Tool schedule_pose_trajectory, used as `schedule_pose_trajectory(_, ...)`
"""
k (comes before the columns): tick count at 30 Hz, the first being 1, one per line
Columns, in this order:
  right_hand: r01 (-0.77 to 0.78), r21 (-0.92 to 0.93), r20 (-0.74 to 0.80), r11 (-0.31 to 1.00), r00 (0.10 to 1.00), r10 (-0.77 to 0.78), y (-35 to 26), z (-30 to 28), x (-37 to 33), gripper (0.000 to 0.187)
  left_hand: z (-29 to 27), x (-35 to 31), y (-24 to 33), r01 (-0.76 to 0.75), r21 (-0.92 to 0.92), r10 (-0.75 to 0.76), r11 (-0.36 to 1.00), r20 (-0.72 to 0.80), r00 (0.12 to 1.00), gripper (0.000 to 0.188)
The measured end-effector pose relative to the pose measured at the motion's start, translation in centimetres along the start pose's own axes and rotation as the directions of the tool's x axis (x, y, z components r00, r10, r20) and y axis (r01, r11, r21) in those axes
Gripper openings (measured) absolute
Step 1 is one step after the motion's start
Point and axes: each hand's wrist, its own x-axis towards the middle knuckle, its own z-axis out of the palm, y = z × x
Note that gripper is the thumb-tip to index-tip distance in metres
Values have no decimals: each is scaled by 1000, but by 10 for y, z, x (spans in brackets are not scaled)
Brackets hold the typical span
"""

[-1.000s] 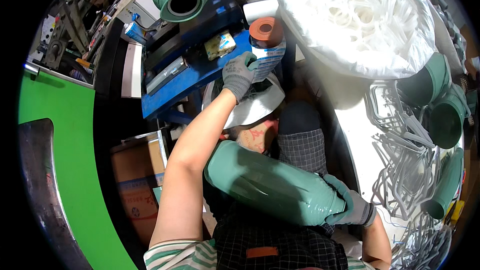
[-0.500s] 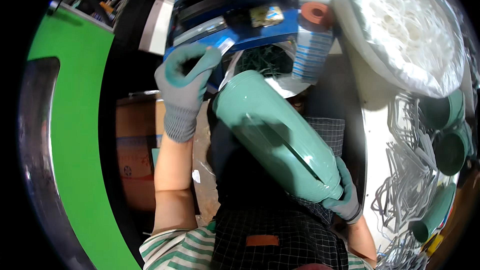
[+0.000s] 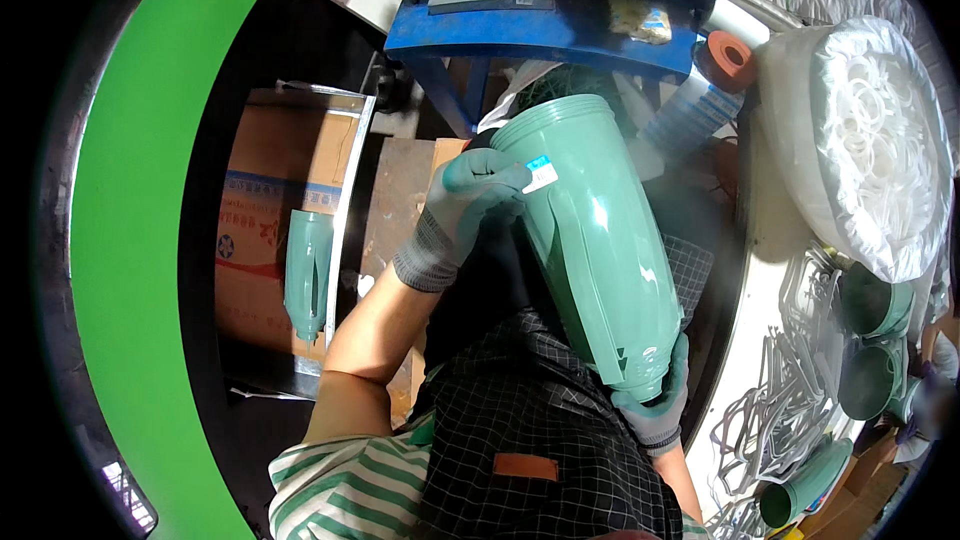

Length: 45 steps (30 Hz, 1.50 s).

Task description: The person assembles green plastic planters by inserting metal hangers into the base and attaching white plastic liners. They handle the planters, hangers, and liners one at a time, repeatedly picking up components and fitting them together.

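A glossy green cylindrical casing lies slanted across my lap, its ridged wide end away from me and its narrowed end near my apron. A raised, slotted strip runs along its side. My right hand, in a grey-and-green glove, cups the narrow end from below, its fingers partly hidden behind it. My left hand, gloved alike, pinches a small blue-and-white sticker at the casing's left side, close to the wide end. Whether the sticker touches the surface, I cannot tell.
A blue bench stands ahead, with a roll of labels near its right end. On the right-hand table are a bag of white rings, grey bent handles and several green casings. Cardboard boxes sit at left.
My left hand has brought the sticker rightward and down to the casing. The casing has turned more upright in view, still held by my right hand. The whole view has shifted.
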Motion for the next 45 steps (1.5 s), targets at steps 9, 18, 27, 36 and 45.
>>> schedule_pose_trajectory(9,109,-239,13,965,994,-109,-11,3,9,127,-9,-1,-8,-79,331,84,940,0,997,20)
schedule_pose_trajectory(18,-309,566,215,764,950,225,-6,-26,-2,123,-48,14,-69,-469,404,502,785,27,864,62)
schedule_pose_trajectory(27,-184,535,-13,824,974,226,-38,-56,-9,152,103,82,63,-672,549,631,496,304,714,46)
schedule_pose_trajectory(36,224,599,-433,769,898,76,-43,-103,-31,106,170,192,124,-356,888,627,-290,457,630,57)
schedule_pose_trajectory(45,183,444,-364,877,931,-11,-136,-152,64,88,54,-34,70,-557,746,796,-365,561,229,34)
